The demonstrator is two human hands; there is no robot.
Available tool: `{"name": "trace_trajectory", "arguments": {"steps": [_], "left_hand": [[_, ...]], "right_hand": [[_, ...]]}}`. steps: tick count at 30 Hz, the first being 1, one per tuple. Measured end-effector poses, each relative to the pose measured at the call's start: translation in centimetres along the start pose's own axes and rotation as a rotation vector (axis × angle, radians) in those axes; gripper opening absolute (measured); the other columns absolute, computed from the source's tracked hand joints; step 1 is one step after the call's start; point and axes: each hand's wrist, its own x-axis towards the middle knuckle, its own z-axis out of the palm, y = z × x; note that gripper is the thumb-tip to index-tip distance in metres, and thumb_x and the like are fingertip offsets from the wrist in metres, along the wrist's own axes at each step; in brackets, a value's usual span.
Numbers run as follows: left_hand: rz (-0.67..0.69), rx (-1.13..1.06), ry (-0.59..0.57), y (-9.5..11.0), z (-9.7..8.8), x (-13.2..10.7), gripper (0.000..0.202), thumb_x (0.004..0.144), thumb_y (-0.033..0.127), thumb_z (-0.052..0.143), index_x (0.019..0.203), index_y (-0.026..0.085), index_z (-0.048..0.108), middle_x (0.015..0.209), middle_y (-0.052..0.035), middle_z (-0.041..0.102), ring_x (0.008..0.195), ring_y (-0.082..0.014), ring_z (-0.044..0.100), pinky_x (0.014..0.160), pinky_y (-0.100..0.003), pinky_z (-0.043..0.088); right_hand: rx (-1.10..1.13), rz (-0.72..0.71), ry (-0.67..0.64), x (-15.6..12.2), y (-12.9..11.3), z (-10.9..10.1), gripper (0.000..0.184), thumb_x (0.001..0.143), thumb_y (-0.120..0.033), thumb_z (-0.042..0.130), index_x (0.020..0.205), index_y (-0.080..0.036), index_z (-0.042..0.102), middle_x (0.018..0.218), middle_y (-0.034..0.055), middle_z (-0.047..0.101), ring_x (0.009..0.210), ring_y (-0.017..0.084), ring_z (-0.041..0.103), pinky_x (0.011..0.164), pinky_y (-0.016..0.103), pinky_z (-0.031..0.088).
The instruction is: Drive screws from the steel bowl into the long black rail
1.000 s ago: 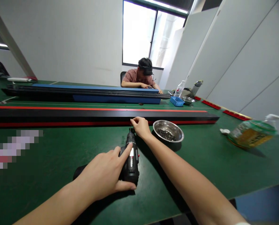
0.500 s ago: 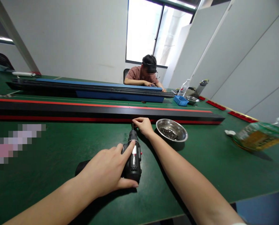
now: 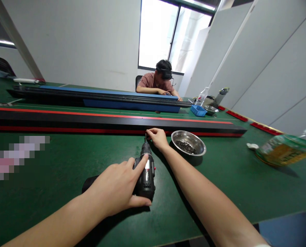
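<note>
My left hand (image 3: 115, 187) is wrapped round a black cordless drill (image 3: 145, 176), which lies low over the green table (image 3: 65, 164) with its bit pointing away from me. The bit's tip is close to the red lower edge of a long black bar with red stripes (image 3: 104, 120). Beside that tip, my right hand (image 3: 157, 138) has thumb and fingers pinched together against the bar's near side. Whatever is between those fingertips is too small to make out. Just right of this hand stands a steel bowl (image 3: 201, 148) of small dark screws (image 3: 185, 146).
Behind the bar lie long black and blue bars (image 3: 132, 104). A person (image 3: 153, 80) sits across the table, hands at work. Toward the right are a blue basket (image 3: 198, 110), a second metal bowl (image 3: 211, 109), a bottle (image 3: 202, 96) and a large tipped plastic jar (image 3: 284, 151).
My right fingertips have shifted very slightly to the right at the bit's tip. The drill and my left hand have stayed practically in place.
</note>
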Motion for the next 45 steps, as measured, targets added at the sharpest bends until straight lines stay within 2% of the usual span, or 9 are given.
{"name": "trace_trajectory", "arguments": {"steps": [4,10,17,24,28,33,37,41,45], "left_hand": [[-0.003,-0.003,-0.003,0.1,-0.1,0.0,0.111,0.077,0.078,0.060,0.163,0.022,0.017,0.114,-0.0148,0.065,0.087,-0.0349,0.070,0.074,-0.046,0.057],[-0.010,-0.011,-0.026,0.2,-0.3,-0.1,0.110,0.078,0.077,0.060,0.163,0.022,0.016,0.116,-0.0159,0.064,0.089,-0.0343,0.070,0.075,-0.044,0.056],[-0.023,-0.016,-0.021,0.1,0.0,-0.1,0.112,0.076,0.078,0.061,0.163,0.025,0.015,0.117,-0.0157,0.064,0.091,-0.0335,0.070,0.077,-0.041,0.055],[-0.010,-0.011,-0.003,0.1,0.0,-0.1,0.111,0.077,0.078,0.060,0.163,0.023,0.015,0.116,-0.0152,0.064,0.090,-0.0344,0.070,0.077,-0.044,0.056],[-0.014,-0.007,-0.010,0.1,-0.1,-0.1,0.111,0.077,0.079,0.059,0.163,0.023,0.016,0.116,-0.0157,0.064,0.090,-0.0341,0.070,0.077,-0.043,0.056],[-0.006,-0.015,-0.009,0.1,0.0,-0.1,0.112,0.077,0.080,0.058,0.163,0.022,0.015,0.117,-0.0167,0.064,0.091,-0.0347,0.070,0.078,-0.045,0.056],[0.001,-0.004,-0.002,0.1,0.0,0.0,0.111,0.078,0.080,0.057,0.163,0.021,0.016,0.117,-0.0162,0.064,0.090,-0.0352,0.070,0.077,-0.047,0.057],[-0.001,-0.001,-0.002,0.0,0.0,0.0,0.112,0.077,0.080,0.058,0.163,0.022,0.017,0.115,-0.0155,0.065,0.087,-0.0345,0.070,0.076,-0.046,0.057],[0.005,-0.001,0.009,-0.1,0.1,-0.1,0.111,0.078,0.080,0.057,0.163,0.021,0.017,0.114,-0.0152,0.065,0.087,-0.0346,0.070,0.075,-0.046,0.058]], "right_hand": [[0.004,0.026,0.015,0.0,0.0,0.0,0.014,0.085,-0.023,0.071,0.092,-0.012,0.077,0.086,0.0097,0.078,0.069,0.015,0.072,0.064,0.023,0.054],[0.069,0.051,-0.002,0.1,0.3,0.0,0.012,0.083,-0.019,0.072,0.093,-0.014,0.076,0.087,0.0095,0.078,0.073,0.017,0.074,0.054,0.020,0.050],[0.072,0.046,-0.012,0.1,0.0,0.0,0.014,0.083,-0.024,0.074,0.091,-0.012,0.077,0.083,0.0095,0.078,0.071,0.017,0.073,0.054,0.021,0.050],[0.050,0.039,-0.055,-0.1,-0.4,-0.3,0.016,0.083,-0.024,0.073,0.092,-0.012,0.078,0.080,0.0086,0.077,0.066,0.015,0.069,0.054,0.021,0.049],[0.018,0.036,-0.065,-0.1,-0.4,-0.3,0.019,0.086,-0.029,0.070,0.088,-0.013,0.079,0.077,0.0085,0.077,0.066,0.015,0.069,0.052,0.020,0.047],[0.087,0.081,-0.063,-0.2,-0.7,-0.2,0.030,0.094,-0.036,0.060,0.085,-0.014,0.078,0.082,0.0111,0.077,0.071,0.017,0.072,0.050,0.019,0.047],[0.161,0.105,-0.052,-0.2,-0.8,-0.1,0.035,0.095,-0.040,0.059,0.084,-0.013,0.077,0.085,0.0129,0.077,0.065,0.015,0.070,0.048,0.020,0.045],[0.230,0.095,-0.063,-0.2,-0.8,0.0,0.036,0.096,-0.042,0.058,0.090,-0.012,0.077,0.086,0.0127,0.077,0.060,0.012,0.066,0.046,0.019,0.043],[0.179,0.079,-0.084,-0.3,-0.9,-0.2,0.036,0.095,-0.043,0.059,0.093,-0.012,0.078,0.087,0.0115,0.077,0.061,0.012,0.066,0.048,0.018,0.044]]}}
